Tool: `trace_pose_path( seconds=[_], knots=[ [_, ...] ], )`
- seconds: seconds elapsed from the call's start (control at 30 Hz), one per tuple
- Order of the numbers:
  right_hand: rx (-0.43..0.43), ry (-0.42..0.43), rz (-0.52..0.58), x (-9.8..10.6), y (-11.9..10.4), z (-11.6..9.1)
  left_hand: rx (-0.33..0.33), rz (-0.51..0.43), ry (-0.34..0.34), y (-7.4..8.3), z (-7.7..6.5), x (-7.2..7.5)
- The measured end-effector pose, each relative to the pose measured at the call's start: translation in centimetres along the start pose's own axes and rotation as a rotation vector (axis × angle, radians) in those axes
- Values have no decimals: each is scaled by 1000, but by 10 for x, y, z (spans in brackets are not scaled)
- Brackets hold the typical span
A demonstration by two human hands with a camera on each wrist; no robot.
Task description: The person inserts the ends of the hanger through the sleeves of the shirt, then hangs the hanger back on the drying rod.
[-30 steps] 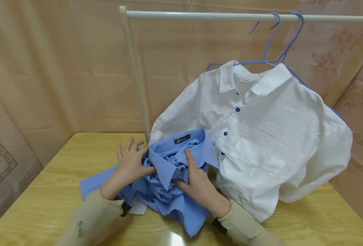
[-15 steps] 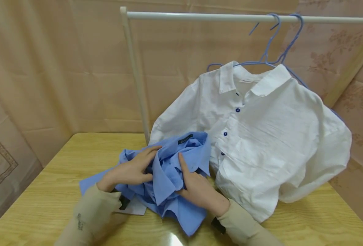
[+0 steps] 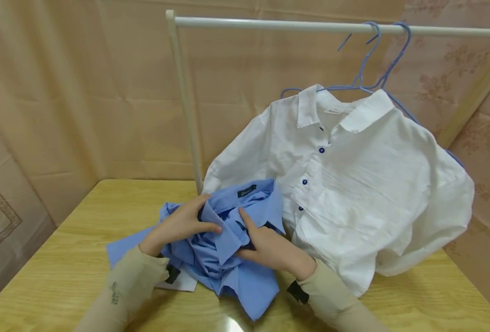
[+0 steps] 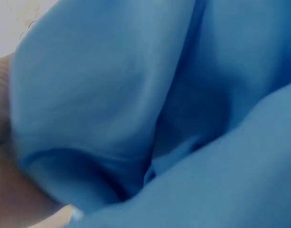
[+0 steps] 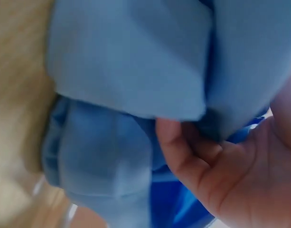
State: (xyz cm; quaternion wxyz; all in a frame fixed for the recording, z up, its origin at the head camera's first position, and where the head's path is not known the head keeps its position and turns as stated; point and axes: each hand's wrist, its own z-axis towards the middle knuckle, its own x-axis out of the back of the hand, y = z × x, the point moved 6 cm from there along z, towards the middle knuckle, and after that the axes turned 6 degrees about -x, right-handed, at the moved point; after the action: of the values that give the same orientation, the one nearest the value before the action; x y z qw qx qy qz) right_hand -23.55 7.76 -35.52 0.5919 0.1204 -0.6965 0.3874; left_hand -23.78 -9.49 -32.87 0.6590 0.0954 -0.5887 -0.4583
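A crumpled blue button-up shirt (image 3: 228,258) lies on the table in the head view, its collar standing up with a dark label (image 3: 247,190) inside. My left hand (image 3: 182,223) holds the left side of the collar, thumb over the front and fingers behind it. From the right, my right hand (image 3: 271,246) grips the shirt front just below the collar. Blue cloth (image 4: 98,85) fills most of the left wrist view. Curled fingers (image 5: 176,147) of the right hand tuck under a cloth edge in the right wrist view.
A white shirt (image 3: 361,184) with dark blue buttons hangs on blue wire hangers (image 3: 367,60) from a white rail (image 3: 270,24), close behind the blue shirt. White cloth or paper (image 3: 182,280) pokes out by the left cuff. Wooden tabletop (image 3: 116,198) extends left.
My left hand, spread beside the collar a second ago, has closed on its left side. The collar has shifted and folded, and the button at its front is hidden. My right hand stays nearly in place.
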Motion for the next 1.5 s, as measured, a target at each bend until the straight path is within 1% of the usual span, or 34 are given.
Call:
trace_pose_path(
  seconds=[0.13, 0.23, 0.37, 0.47, 0.57, 0.67, 0.73, 0.83, 0.93, 1.03, 1.13, 1.2, 1.27, 1.3, 1.37, 1.43, 1.5],
  knots=[
    [-25, -32, 4, 7, -1, -1, -13, 0, 63, 7, 1, 6],
    [-41, -30, 5, 9, -1, 0, -28, -25, 136, 15, 0, 14],
    [-17, -31, 6, 8, -2, 2, -95, -35, 228, 31, -3, 25],
    [6, -33, 7, 6, -2, 2, -136, -6, 260, 41, -5, 29],
    [12, 2, -23, 8, -3, 0, -134, -7, 278, 44, -6, 31],
    [19, 69, -71, 16, -5, -5, -115, -14, 299, 44, -8, 34],
    [42, 131, -100, 24, -7, -8, -119, 0, 318, 45, -10, 37],
    [88, 223, -127, 35, -11, -13, -156, 39, 345, 49, -11, 40],
    [126, 293, -128, 47, -15, -18, -197, 71, 367, 52, -12, 42],
    [111, 379, -90, 61, -15, -23, -227, 87, 385, 54, -13, 44],
    [78, 521, -7, 76, -9, -26, -258, 114, 394, 57, -14, 44],
    [56, 620, 17, 84, -3, -25, -285, 136, 388, 59, -14, 43],
    [32, 670, 18, 88, 4, -22, -303, 160, 377, 64, -16, 42],
    [21, 668, 16, 88, 8, -19, -311, 166, 370, 67, -16, 41],
    [3, 606, 9, 85, 16, -12, -332, 172, 359, 71, -18, 39],
    [13, 484, 47, 78, 23, -5, -358, 180, 348, 76, -19, 37],
    [44, 352, 137, 70, 30, 0, -384, 184, 334, 80, -22, 35]
  ],
)
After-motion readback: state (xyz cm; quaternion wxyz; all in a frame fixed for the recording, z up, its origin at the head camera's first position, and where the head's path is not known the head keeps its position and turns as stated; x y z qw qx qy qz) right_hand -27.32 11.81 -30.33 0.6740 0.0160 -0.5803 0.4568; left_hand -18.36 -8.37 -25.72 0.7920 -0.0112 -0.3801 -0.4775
